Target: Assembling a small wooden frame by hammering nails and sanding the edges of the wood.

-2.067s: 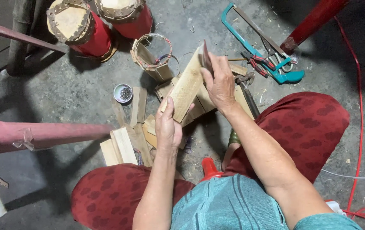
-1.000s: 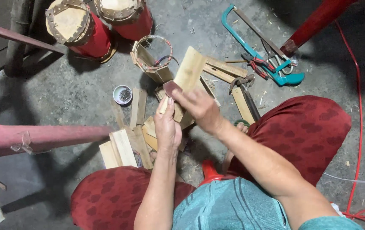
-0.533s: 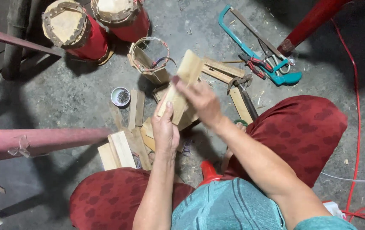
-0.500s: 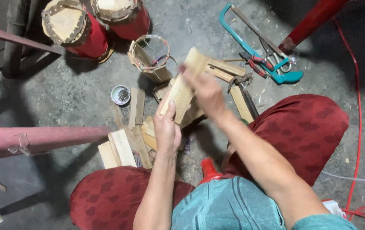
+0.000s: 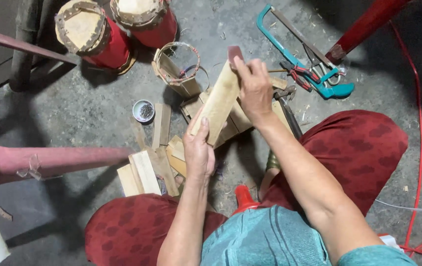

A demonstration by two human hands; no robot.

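Two hands grip one pale flat wooden slat point(image 5: 219, 102), angled near-left to far-right above the floor: left hand point(image 5: 199, 151) clasps its near end, right hand point(image 5: 253, 87) pinches a small dark block point(image 5: 235, 51) against its far end.

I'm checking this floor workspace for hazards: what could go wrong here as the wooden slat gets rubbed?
The left hand steadies the wooden slat only at its lower end, so it may slip under the right hand and its small dark red pad. The open tin of nails could be tipped. The hacksaw lies close by.
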